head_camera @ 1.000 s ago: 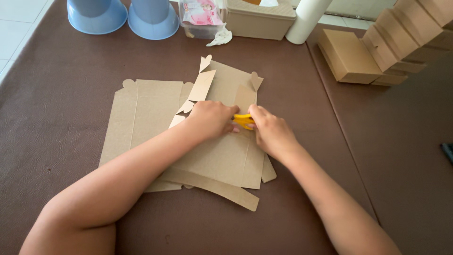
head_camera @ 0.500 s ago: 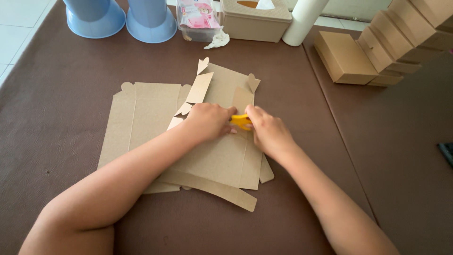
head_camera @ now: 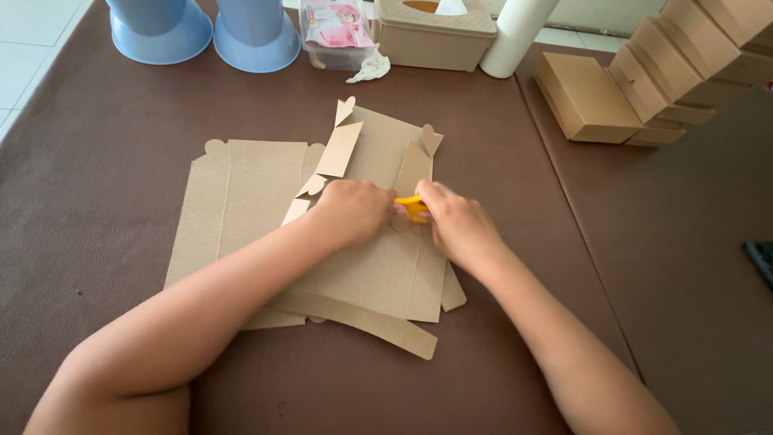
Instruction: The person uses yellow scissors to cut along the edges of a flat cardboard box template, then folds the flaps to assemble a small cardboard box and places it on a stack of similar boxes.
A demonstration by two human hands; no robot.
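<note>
A: Head view. Report hand positions.

B: The left hand (head_camera: 354, 211) rests palm down on the flat cardboard blank (head_camera: 378, 266), fingers curled loosely and pressing the sheet against the brown table mat (head_camera: 121, 177). It grips nothing. The right hand (head_camera: 459, 227) is closed around a small yellow tool (head_camera: 413, 208); only a short yellow part shows between the two hands, so its kind cannot be told.

A: Location of the blank?

B: Centre of the mat, on top of a second flat cardboard sheet (head_camera: 241, 201), with its narrow flaps (head_camera: 338, 149) pointing away from the person.

A: Correct technique for this step?

B: In my judgement: keep the left palm flat and close to the tool so the sheet does not shift, hold its fingertips clear of the tool's path, and move the tool in short, controlled strokes.

A: Surroundings?

B: Two blue tubs (head_camera: 161, 28), a tissue box (head_camera: 435, 32) and folded cardboard boxes (head_camera: 588, 97) stand well apart at the far edge.
</note>
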